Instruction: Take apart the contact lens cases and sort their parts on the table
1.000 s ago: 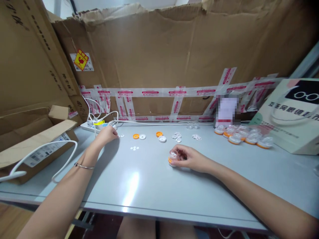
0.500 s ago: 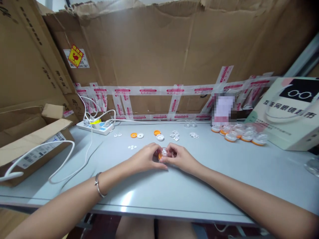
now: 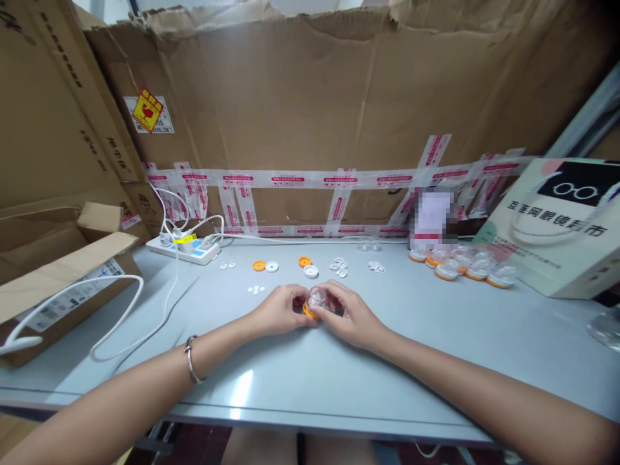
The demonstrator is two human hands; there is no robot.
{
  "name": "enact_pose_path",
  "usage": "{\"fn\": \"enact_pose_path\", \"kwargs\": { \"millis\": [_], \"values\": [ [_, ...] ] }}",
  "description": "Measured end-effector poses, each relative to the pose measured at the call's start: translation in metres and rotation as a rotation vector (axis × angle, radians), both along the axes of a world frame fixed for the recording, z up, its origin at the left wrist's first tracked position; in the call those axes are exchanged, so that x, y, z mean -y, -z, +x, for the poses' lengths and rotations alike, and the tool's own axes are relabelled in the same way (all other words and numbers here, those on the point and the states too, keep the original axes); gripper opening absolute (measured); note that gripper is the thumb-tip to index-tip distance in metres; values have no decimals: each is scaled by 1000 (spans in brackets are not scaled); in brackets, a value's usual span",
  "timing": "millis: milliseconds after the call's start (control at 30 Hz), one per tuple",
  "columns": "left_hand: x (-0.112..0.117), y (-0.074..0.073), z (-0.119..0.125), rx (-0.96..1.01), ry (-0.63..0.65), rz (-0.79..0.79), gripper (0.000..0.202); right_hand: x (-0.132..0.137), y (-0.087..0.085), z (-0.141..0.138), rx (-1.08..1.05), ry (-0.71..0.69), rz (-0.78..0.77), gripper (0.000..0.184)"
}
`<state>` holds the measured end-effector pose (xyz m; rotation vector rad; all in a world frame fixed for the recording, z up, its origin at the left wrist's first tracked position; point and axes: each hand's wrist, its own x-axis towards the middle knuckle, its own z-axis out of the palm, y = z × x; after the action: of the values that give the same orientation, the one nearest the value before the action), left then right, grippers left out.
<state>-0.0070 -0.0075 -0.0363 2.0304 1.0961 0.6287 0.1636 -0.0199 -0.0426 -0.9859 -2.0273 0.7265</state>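
Near the middle of the table I hold a small clear-domed piece with an orange base (image 3: 317, 296) between both hands. My left hand (image 3: 283, 309) is closed on its left side, with thumb and fingers at the orange base. My right hand (image 3: 351, 315) grips the right side, its thumb low at the front of the clear dome. Just beyond are a white ring (image 3: 310, 272) and an orange ring (image 3: 305, 261). Another orange ring (image 3: 259, 265) and white ring (image 3: 272, 266) lie further left. My fingers partly hide the piece.
Small white discs (image 3: 256, 290) and perforated white parts (image 3: 339, 263) lie beyond my hands. Several clear-topped orange-based pieces (image 3: 477, 268) cluster at right beside a paper bag (image 3: 557, 226). A power strip (image 3: 186, 248), loose cable and open cardboard box (image 3: 62, 278) stand left.
The clear dome now shows more openly, upright between my hands. My left thumb has drawn in against the orange base, and my right hand has shifted slightly. The view has tilted a little.
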Motion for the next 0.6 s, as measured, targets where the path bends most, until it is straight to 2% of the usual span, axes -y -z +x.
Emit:
{"fn": "enact_pose_path", "kwargs": {
  "millis": [100,233,333,400,467,500,600],
  "values": [
    [0,0,-2,-1,-4,-6,21,-1,0,1,-45,48,-6,17],
    [1,-1,-3,-2,-41,-12,25,-16,-7,12,-259,160,-16,18],
    [3,-3,-4,2,-18,-5,26,-43,-19,31,-413,315,-17,23],
    [3,-4,-6,-4,0,19,25,-68,-27,49,-437,426,24,31],
    [4,-5,-8,-13,11,37,25,-95,-30,68,-364,498,85,50],
    [4,-5,-9,-17,15,42,25,-108,-30,76,-275,527,128,51],
    [5,-5,-12,-20,35,46,26,-142,-23,92,185,583,229,35]
  ]
}}
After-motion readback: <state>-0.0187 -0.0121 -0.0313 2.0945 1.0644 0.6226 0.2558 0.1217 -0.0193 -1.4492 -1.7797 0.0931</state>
